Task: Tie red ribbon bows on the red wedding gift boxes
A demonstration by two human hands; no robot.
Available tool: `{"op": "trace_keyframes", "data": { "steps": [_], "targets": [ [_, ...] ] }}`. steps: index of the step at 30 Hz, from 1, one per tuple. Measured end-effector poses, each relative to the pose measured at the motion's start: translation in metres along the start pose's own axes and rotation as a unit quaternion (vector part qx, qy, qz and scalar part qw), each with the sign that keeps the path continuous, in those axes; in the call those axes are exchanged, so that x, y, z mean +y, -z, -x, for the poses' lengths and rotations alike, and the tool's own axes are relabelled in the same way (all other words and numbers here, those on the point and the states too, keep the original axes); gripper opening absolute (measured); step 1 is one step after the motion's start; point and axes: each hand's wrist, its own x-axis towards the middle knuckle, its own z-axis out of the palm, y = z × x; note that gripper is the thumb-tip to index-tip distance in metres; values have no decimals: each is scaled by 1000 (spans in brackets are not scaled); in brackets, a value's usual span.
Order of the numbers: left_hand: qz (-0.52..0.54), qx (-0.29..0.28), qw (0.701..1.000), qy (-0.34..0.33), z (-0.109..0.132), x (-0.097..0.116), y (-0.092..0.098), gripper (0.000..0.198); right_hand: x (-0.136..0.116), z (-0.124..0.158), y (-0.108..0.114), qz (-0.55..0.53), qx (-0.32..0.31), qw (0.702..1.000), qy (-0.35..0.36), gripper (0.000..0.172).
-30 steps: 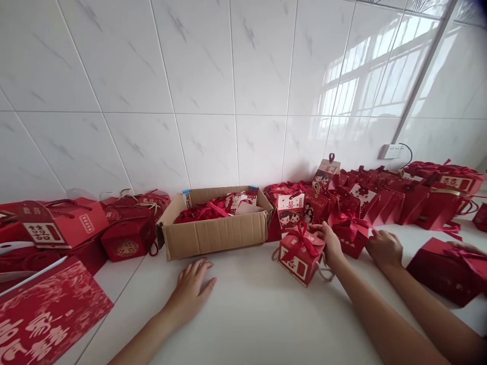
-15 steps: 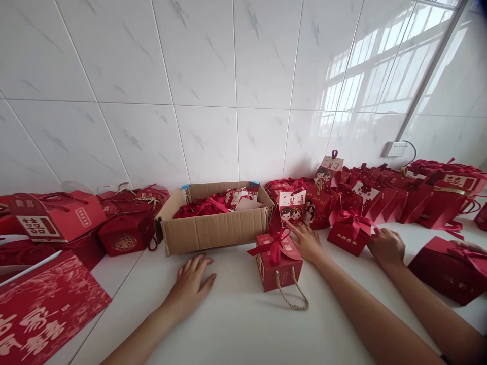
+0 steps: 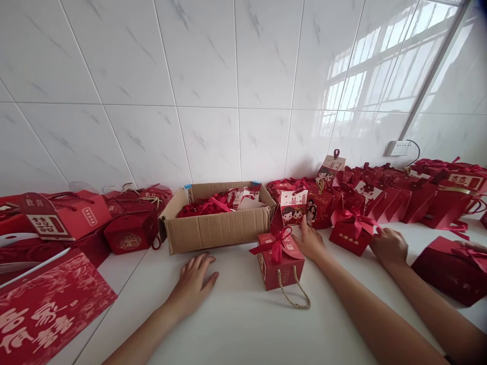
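Soft daylight evenly lights white wall tiles (image 3: 205, 61), where the reflection of a barred window (image 3: 365, 76) glares at upper right. A faint shadow lies beneath the cardboard box (image 3: 218, 233) and the ribboned box (image 3: 271, 276) looks crisp, while wide-angle distortion stretches the sides and darkness clips the top right corner

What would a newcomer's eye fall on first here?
Probably the small red paper box with a red ribbon bow and twisted rope handle, beside the right hand on the white table. Next, likely, the open brown cardboard carton behind it to the left, then the red gift boxes crowding both sides along the white tiled wall.
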Motion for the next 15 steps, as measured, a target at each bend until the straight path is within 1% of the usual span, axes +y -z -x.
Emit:
{"op": "trace_keyframes", "data": {
  "steps": [3,7,10,13,14,15],
  "targets": [
    [-1,2,1000,-2,0,1,0,32,1,0,-1,-24,7,1000,5,68],
    [-3,4,1000,-5,1,2,1,31,1,1,-2,-81,36,996,8,74],
    [-5,10,1000,-7,2,3,2,30,1,2,1,-146,63,987,31,69],
    [-4,13,1000,-7,3,4,1,30,-3,10,16,-219,114,968,34,60],
    [-4,13,1000,-7,3,5,1,29,-6,16,25,-239,126,962,43,58],
    [-3,13,1000,-7,3,5,1,29,-10,23,35,-260,128,954,69,56]
  ]
}}
